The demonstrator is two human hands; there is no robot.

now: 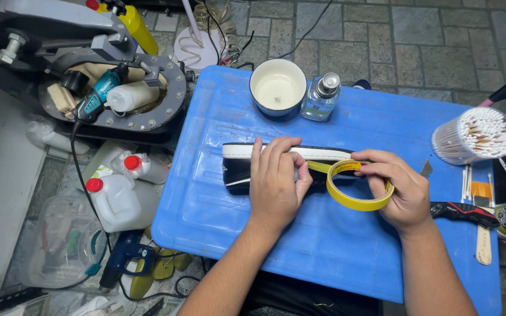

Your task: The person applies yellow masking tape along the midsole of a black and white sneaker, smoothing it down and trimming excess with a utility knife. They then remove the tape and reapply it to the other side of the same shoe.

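A dark shoe with a white sole [238, 169] lies on its side on the blue plastic table [218, 210]. My left hand [276, 181] presses down on the shoe's middle, fingers over the white sole edge. My right hand [396, 190] holds a roll of yellow tape [355, 193] just right of the shoe. A strip of the tape runs from the roll along the shoe's side toward my left hand.
A blue-rimmed bowl [277, 88] and a small glass bottle [321, 96] stand at the table's far edge. A tub of cotton swabs [475, 136], a utility knife [461, 212], a brush and sticks lie at the right. White jugs [118, 199], a rotary tool [98, 96] and a heat gun crowd the floor at left.
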